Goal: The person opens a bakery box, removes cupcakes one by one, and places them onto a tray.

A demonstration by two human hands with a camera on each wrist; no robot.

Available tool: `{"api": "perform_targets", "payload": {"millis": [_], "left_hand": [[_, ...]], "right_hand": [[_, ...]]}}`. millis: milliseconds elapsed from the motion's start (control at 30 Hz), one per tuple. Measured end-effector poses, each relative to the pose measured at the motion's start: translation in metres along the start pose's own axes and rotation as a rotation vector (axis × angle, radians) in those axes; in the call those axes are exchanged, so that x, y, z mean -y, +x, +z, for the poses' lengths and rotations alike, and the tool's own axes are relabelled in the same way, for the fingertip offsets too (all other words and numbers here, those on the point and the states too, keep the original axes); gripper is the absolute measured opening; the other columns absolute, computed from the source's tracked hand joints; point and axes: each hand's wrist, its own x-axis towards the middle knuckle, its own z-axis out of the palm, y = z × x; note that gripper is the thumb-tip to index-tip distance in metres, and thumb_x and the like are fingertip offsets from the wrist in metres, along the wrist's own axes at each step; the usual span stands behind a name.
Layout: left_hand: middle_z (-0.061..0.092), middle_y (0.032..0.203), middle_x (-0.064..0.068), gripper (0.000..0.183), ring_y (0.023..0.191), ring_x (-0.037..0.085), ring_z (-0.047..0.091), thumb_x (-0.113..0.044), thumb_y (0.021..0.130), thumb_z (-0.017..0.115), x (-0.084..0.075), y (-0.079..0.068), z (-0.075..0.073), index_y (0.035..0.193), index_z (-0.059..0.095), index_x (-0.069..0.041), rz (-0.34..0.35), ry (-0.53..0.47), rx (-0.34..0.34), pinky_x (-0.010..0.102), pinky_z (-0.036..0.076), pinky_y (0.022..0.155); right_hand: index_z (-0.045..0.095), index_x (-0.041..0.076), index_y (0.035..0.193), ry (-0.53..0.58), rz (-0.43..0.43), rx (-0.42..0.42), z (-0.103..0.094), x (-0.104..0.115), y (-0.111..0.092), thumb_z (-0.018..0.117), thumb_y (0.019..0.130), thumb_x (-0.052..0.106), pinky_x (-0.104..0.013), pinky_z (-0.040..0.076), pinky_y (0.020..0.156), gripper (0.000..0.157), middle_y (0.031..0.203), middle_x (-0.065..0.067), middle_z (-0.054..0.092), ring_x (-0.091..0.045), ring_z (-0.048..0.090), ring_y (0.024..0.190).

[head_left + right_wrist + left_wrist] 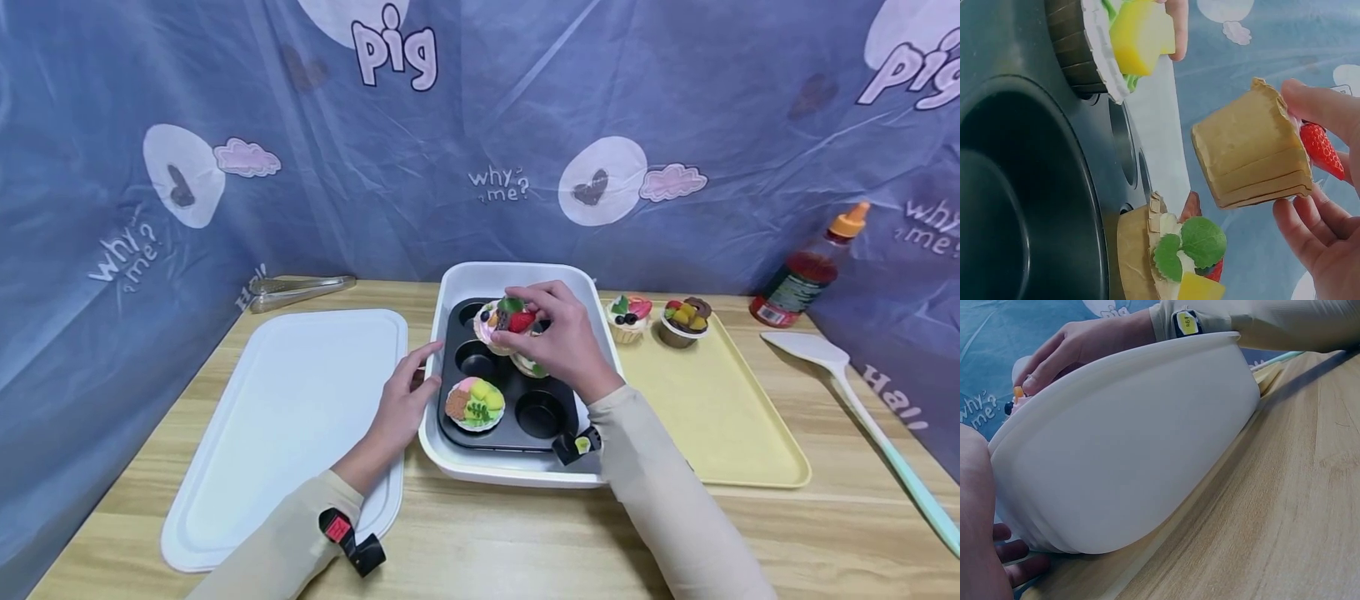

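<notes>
My right hand (558,333) pinches a toy cupcake (491,327) by its topped edge, above the back of the dark muffin tin (510,392). This cupcake has a tan cup, seen side-on in the right wrist view, and a strawberry (1322,150) on top. Under the hand, a second cupcake with green leaves (1194,244) sits in the tin. A third cupcake with yellow fruit (476,404) fills the front left cup. My left hand (401,396) rests against the left side of the white bin (517,475) around the tin, fingers loosely extended.
On the right, a yellow tray (742,433) carries a cupcake with berries (627,319) and a brown-cupped cupcake (682,323). Beyond it are a sauce bottle (798,275) and a spatula (847,375). A white tray (292,417) lies left, with tongs (300,290) behind it.
</notes>
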Motion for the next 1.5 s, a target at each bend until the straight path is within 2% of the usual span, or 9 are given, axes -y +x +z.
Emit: {"api": "perform_targets", "payload": {"millis": [333,567,833,1033,1133,1333,1500], "left_hand": [[0.053,0.13,0.018,0.053,0.108,0.028,0.056,-0.005,0.095,0.053,-0.001,0.0,-0.001,0.148,0.05,-0.012,-0.029,-0.001,0.016,0.036,0.046,0.095],[0.052,0.132,0.017,0.053,0.11,0.028,0.055,-0.006,0.096,0.052,-0.001,0.001,-0.001,0.149,0.05,-0.015,-0.05,-0.003,0.027,0.038,0.045,0.096],[0.051,0.134,0.016,0.054,0.111,0.028,0.054,-0.006,0.097,0.052,-0.001,0.001,0.0,0.149,0.049,-0.016,-0.055,0.005,0.032,0.038,0.044,0.097],[0.051,0.134,0.016,0.053,0.11,0.028,0.054,-0.006,0.097,0.052,-0.001,0.0,0.001,0.149,0.049,-0.016,-0.049,0.003,0.041,0.037,0.044,0.097],[0.051,0.134,0.016,0.053,0.11,0.027,0.054,-0.006,0.097,0.052,-0.001,0.0,0.001,0.149,0.049,-0.016,-0.048,0.009,0.04,0.037,0.044,0.097],[0.051,0.134,0.016,0.052,0.11,0.028,0.054,-0.006,0.097,0.052,-0.003,-0.001,-0.001,0.149,0.049,-0.016,-0.054,0.002,0.04,0.037,0.043,0.098],[0.051,0.133,0.016,0.052,0.109,0.028,0.054,-0.006,0.097,0.052,-0.003,-0.001,0.0,0.149,0.05,-0.015,-0.056,0.004,0.036,0.037,0.044,0.096]], "right_hand": [[0.072,0.013,0.125,-0.024,0.033,-0.007,-0.005,0.001,0.001,0.093,0.071,0.023,-0.038,0.053,0.078,0.06,0.116,-0.012,0.061,-0.023,0.059,0.089],[0.073,0.011,0.123,-0.04,0.074,0.029,-0.012,0.002,0.004,0.093,0.069,0.022,-0.033,0.049,0.075,0.058,0.114,-0.013,0.062,-0.024,0.059,0.086],[0.073,0.01,0.122,-0.046,0.107,0.071,-0.022,0.003,0.006,0.094,0.068,0.022,-0.037,0.051,0.076,0.059,0.113,-0.014,0.062,-0.025,0.058,0.094],[0.071,0.014,0.128,-0.037,0.2,0.143,-0.04,0.002,0.008,0.091,0.073,0.026,-0.046,0.055,0.086,0.059,0.121,-0.013,0.06,-0.03,0.061,0.103],[0.069,0.016,0.129,-0.034,0.242,0.148,-0.052,0.0,0.008,0.09,0.075,0.028,-0.048,0.053,0.09,0.059,0.121,-0.012,0.059,-0.031,0.06,0.106],[0.068,0.018,0.131,-0.054,0.294,0.129,-0.077,-0.008,0.006,0.089,0.076,0.03,-0.043,0.052,0.09,0.06,0.124,-0.011,0.059,-0.029,0.059,0.109],[0.069,0.016,0.13,-0.077,0.301,0.086,-0.098,-0.017,0.005,0.09,0.075,0.028,-0.03,0.048,0.085,0.06,0.12,-0.011,0.06,-0.023,0.057,0.102]]}}
